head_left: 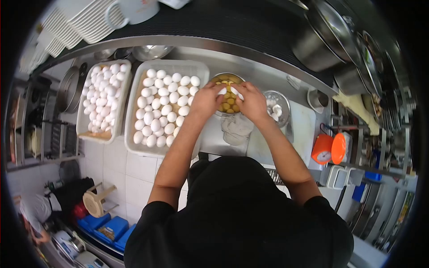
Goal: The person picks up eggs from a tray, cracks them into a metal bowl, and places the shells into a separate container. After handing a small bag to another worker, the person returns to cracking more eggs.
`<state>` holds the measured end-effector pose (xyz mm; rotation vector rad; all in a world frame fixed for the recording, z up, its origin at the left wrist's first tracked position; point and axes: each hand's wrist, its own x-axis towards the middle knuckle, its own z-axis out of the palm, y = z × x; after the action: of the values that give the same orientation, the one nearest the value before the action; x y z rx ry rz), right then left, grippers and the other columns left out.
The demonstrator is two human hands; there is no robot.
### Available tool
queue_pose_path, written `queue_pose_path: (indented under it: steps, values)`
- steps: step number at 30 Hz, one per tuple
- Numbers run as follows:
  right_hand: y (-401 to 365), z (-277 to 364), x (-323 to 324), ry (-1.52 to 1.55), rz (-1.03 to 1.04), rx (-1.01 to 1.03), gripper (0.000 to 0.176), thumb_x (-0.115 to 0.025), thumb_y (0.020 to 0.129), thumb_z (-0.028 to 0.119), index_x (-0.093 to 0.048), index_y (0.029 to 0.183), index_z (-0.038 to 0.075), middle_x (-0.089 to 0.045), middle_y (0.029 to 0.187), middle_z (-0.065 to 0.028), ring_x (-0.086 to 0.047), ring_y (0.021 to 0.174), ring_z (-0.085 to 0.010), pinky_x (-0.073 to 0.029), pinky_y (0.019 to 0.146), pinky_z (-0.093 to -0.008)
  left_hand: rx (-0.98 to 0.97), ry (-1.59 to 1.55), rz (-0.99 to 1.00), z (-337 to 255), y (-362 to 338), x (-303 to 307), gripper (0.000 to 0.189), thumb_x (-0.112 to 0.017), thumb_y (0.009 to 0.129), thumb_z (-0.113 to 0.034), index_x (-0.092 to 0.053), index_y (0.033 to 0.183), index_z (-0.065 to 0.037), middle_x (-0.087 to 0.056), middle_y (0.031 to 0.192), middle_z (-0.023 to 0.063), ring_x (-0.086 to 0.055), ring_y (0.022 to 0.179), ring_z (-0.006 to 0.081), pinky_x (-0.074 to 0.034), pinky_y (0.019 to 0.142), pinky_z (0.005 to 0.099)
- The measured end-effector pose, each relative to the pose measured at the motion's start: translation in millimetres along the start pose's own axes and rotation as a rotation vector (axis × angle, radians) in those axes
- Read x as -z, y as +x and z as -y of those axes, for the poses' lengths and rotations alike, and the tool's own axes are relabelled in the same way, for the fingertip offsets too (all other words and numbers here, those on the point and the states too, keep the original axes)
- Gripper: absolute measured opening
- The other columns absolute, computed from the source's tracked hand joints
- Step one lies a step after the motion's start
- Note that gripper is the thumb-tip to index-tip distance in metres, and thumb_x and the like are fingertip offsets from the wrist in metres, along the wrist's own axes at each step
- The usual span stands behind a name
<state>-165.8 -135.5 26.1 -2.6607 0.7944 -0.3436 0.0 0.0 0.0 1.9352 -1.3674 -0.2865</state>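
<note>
Over a metal bowl [228, 74] of yellow yolks and egg white, my two hands hold a cracked egg pulled apart. My left hand [206, 101] is closed on one white eggshell half [222, 91]. In my right hand [253, 103] is the other eggshell half [237, 93], its fingers curled round it. Yolk shows between the two halves. Left of the bowl, a large white crate [202, 70] holds many whole white eggs [166, 110]. To the right stands a metal bowl [287, 107] with broken eggshells [275, 110]. A crumpled grey cloth [237, 129] lies just in front of the yolk bowl.
A second egg crate [126, 89] stands farther left. A white cutting board [304, 129] and an orange scale [321, 149] are on the right. Overhead, a shelf edge [196, 41] crosses beyond the bowls. Another person [40, 207] works at the lower left, near a stool [93, 204].
</note>
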Motion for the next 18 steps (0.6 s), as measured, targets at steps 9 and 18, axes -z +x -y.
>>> queue_pose_path:
  steps: [9, 18]
  values:
    - [-85.6, -58.8, 48.9, 0.051, -0.168, -0.231, 0.057, -0.075, 0.089, 0.014, -0.065, 0.146, 0.013, -0.069, 0.135, -0.0181, -0.069, 0.122, -0.039, -0.057, 0.102, -0.0478, -0.149, -0.166, 0.191, -83.8, 18.5, -78.9, 0.053, -0.082, 0.09, -0.023, -0.07, 0.14, -0.012, -0.074, 0.127, 0.0143, -0.075, 0.107, 0.0345, -0.061, 0.091, 0.0453]
    - [-128.8, -105.8, 48.1, 0.093, -0.242, -0.493, 0.047, -0.076, 0.096, 0.016, -0.065, 0.139, -0.001, -0.073, 0.128, -0.0255, -0.07, 0.12, -0.0427, -0.054, 0.103, -0.0463, -0.201, -0.225, 0.24, -102.8, 18.6, -79.1, 0.064, -0.085, 0.087, -0.027, -0.064, 0.145, -0.009, -0.063, 0.146, 0.0196, -0.065, 0.127, 0.0397, -0.054, 0.11, 0.0469]
